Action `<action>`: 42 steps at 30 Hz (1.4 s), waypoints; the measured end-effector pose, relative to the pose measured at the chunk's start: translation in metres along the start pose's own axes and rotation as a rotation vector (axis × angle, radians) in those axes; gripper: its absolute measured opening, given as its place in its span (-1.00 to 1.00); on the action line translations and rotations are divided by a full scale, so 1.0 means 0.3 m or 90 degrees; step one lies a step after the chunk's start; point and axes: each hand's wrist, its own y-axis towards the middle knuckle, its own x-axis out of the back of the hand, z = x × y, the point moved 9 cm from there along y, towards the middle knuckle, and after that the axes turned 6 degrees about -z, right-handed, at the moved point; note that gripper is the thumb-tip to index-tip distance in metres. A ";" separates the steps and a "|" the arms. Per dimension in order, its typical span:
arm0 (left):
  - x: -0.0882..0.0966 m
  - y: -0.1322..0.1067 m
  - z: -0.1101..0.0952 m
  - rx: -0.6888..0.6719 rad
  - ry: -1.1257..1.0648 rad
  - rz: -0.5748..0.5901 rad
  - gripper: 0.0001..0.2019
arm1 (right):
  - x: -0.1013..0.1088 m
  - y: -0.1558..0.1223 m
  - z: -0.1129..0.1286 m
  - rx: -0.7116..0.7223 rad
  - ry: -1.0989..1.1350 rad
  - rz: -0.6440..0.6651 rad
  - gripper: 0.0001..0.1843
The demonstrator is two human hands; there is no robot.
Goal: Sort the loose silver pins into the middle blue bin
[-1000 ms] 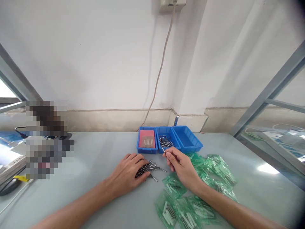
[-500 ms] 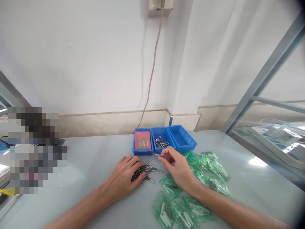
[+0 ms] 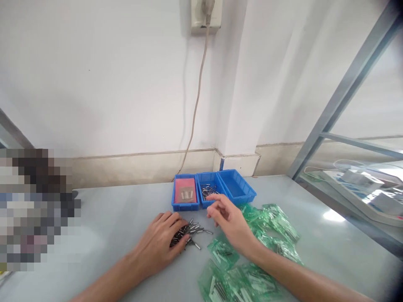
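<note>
**Loose metal pins [image 3: 192, 229] found on the table [image 3: 119, 222], partly covered by my left hand [image 3: 160, 239]**

Closest to me, several green plastic bags [image 3: 222, 253] lay on the table, toward my right side; slender white and dark pieces showed through the film. My right forearm crossed above some of them, and further bags lay bunched beyond it.

Next out, my left hand rested palm down at the left side of the pin pile. Its thumb and fingers [image 3: 171, 219] stood apart, cupped around the pins, whose loose ends spread rightward.

My right hand [image 3: 231, 222] was raised to the right of the pile, before the middle bin [image 3: 209, 177]. One finger extended forward; the rest curled toward the palm. I could not tell whether a pin was held inside the curl.

The middle bin, blue, contained more pins. Left of it, the left bin [image 3: 185, 207] held a red sheet [image 3: 184, 183] with a clear packet [image 3: 187, 193] on top. The right bin [image 3: 247, 196] sat at a slant.

Farthest off, a cord [image 3: 199, 92] ran up the wall [image 3: 126, 84] to a socket [image 3: 195, 25].
</note>
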 end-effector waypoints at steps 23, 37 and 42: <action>0.002 -0.005 0.000 -0.010 0.018 -0.017 -0.82 | -0.124 -0.065 0.029 0.219 -0.442 0.197 -0.84; -0.006 -0.006 0.010 0.005 -0.007 -0.002 -0.82 | -0.048 -0.039 -0.001 0.104 -0.262 0.090 -0.86; -0.009 -0.005 0.011 0.007 -0.006 0.006 -0.82 | -0.023 -0.026 0.008 0.100 -0.195 0.038 -0.89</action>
